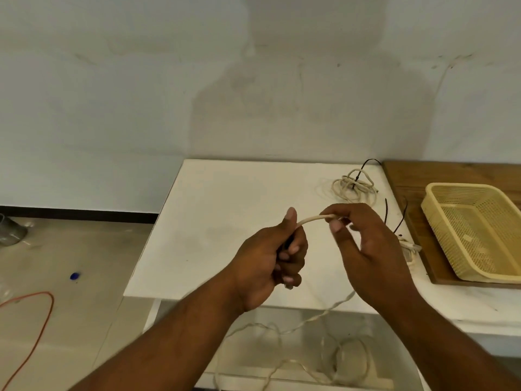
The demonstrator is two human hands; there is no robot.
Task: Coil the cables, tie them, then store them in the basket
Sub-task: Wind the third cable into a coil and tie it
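A white cable (pixel 311 219) runs between my two hands above the white table (pixel 214 210). My left hand (pixel 275 261) is closed in a fist around one part of it, thumb up. My right hand (pixel 366 244) pinches the cable between thumb and forefinger, the other fingers spread. The rest of this cable hangs off the table's front edge and lies in loose loops on the floor (pixel 332 359). A second white cable bundle (pixel 355 186), tied with a black tie, rests at the table's back right. The yellow perforated basket (pixel 439 218) stands on a wooden board at the right.
Loose black ties (pixel 400 218) lie on the table between my right hand and the wooden board (pixel 417 176). A white plug end (pixel 410 245) sits beside my right hand. An orange cord (pixel 42 320) and a blue cap (pixel 74 276) lie on the floor to the left.
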